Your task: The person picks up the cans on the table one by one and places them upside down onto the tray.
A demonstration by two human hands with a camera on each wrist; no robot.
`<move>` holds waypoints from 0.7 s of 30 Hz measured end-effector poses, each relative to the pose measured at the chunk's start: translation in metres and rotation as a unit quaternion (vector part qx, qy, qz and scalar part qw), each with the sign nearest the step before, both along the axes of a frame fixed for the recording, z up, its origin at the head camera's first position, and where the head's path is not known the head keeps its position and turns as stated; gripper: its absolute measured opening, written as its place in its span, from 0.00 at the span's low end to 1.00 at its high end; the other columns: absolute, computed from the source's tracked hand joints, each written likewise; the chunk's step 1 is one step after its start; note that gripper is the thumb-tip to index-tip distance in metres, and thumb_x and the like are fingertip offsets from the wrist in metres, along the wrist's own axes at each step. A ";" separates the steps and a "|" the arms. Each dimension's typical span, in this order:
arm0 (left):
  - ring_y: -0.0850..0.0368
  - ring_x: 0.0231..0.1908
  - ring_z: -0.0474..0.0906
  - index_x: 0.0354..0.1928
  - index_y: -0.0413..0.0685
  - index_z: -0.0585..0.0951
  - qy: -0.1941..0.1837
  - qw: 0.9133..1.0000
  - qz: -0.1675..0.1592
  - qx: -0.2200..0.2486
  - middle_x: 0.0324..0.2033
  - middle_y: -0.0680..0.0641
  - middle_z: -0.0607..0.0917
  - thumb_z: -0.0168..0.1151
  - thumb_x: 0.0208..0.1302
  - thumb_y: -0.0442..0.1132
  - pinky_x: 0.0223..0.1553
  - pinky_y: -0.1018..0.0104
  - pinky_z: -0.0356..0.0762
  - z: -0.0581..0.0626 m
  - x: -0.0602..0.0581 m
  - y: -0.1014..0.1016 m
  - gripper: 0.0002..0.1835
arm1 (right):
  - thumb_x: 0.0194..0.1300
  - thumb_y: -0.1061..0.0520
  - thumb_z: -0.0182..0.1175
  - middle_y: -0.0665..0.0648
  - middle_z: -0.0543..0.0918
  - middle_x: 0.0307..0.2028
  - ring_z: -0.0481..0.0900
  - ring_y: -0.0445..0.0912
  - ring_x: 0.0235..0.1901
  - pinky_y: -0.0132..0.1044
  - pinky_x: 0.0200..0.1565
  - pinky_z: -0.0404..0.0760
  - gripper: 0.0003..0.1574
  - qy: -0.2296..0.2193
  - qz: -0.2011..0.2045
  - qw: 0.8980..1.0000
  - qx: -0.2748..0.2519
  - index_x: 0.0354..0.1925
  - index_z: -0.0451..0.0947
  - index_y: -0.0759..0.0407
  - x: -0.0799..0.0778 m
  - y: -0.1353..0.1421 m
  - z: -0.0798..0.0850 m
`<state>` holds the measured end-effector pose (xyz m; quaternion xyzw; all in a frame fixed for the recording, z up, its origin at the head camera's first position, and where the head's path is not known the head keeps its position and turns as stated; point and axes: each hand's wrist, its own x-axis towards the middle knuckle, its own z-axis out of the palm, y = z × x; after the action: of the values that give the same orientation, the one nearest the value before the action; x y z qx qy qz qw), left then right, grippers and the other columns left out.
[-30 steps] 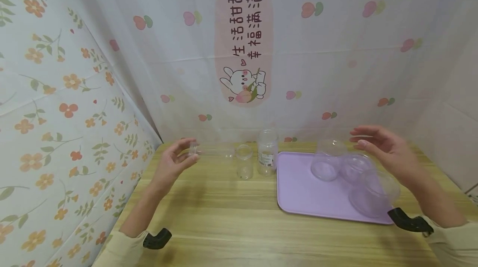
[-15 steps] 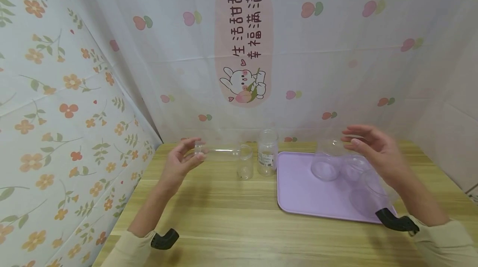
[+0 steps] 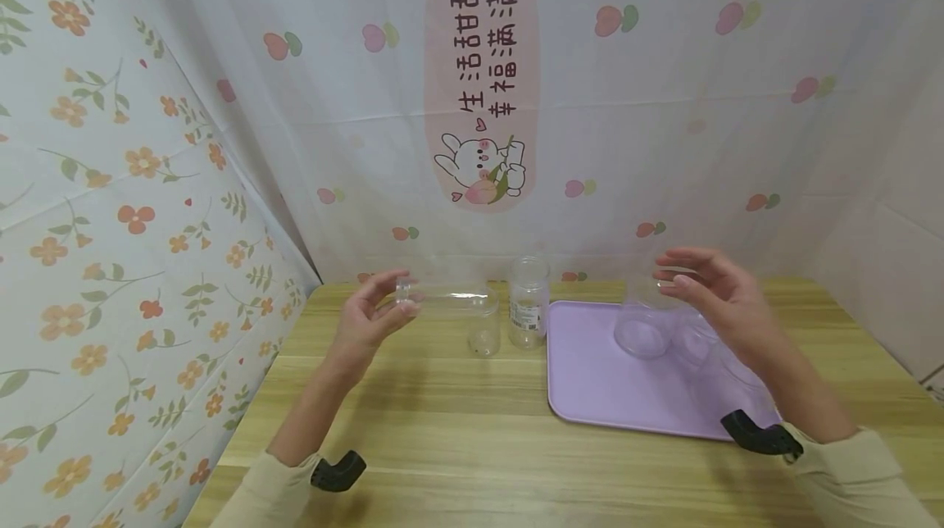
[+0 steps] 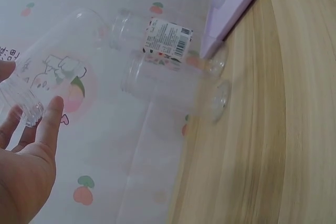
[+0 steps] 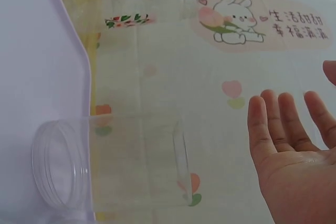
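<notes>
My left hand [image 3: 374, 313] pinches a clear jar [image 3: 450, 295] at its threaded neck, the jar lying level in the air with its base to the right. The left wrist view shows thumb and fingers around that neck [image 4: 23, 100]. Below the held jar's far end, a clear jar [image 3: 484, 339] stands on the table. Beside it is a clear jar with a white label [image 3: 527, 315]. My right hand [image 3: 711, 290], fingers slightly bent, hovers over the purple tray [image 3: 605, 389]. In the right wrist view it holds nothing, apart from a clear jar [image 5: 136, 166] on the tray.
More clear containers [image 3: 693, 339] stand on the tray, partly hidden by my right hand and forearm; their outlines are faint. Behind the wooden table [image 3: 442, 446] hangs a printed curtain [image 3: 627, 118], with a flowered cloth [image 3: 111, 225] at the left.
My left hand has moved right, carrying the jar until its base end overlaps the standing jar in the head view. My right hand has drifted left over the tray.
</notes>
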<state>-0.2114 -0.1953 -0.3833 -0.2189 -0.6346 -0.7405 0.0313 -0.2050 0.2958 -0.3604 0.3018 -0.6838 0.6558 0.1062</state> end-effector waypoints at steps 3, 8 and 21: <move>0.40 0.59 0.78 0.67 0.35 0.71 0.004 1.000 -0.004 -0.001 0.63 0.29 0.70 0.62 0.70 0.27 0.56 0.52 0.79 0.000 -0.001 0.003 0.25 | 0.73 0.76 0.50 0.65 0.79 0.57 0.81 0.52 0.55 0.39 0.55 0.80 0.24 -0.001 -0.005 1.000 -0.002 0.65 0.66 0.77 -0.002 -0.005 -0.001; 0.43 0.58 0.79 0.66 0.38 0.72 0.007 1.000 -0.011 0.002 0.61 0.37 0.75 0.61 0.70 0.27 0.56 0.52 0.79 0.002 -0.001 0.009 0.24 | 0.74 0.74 0.51 0.65 0.77 0.59 0.79 0.53 0.57 0.40 0.55 0.79 0.24 -0.006 -0.002 1.000 0.000 0.66 0.65 0.76 -0.005 -0.016 0.001; 0.44 0.57 0.80 0.66 0.40 0.72 0.004 1.000 -0.011 0.013 0.61 0.37 0.75 0.62 0.69 0.28 0.55 0.53 0.79 0.005 -0.002 0.019 0.24 | 0.74 0.73 0.52 0.62 0.78 0.59 0.79 0.52 0.57 0.40 0.55 0.80 0.24 -0.012 0.005 1.000 0.009 0.66 0.67 0.74 -0.009 -0.038 -0.001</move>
<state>-0.2130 -0.1763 -0.3780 -0.2283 -0.6222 -0.7483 0.0291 -0.2138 0.2576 -0.3610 0.2979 -0.6897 0.6535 0.0917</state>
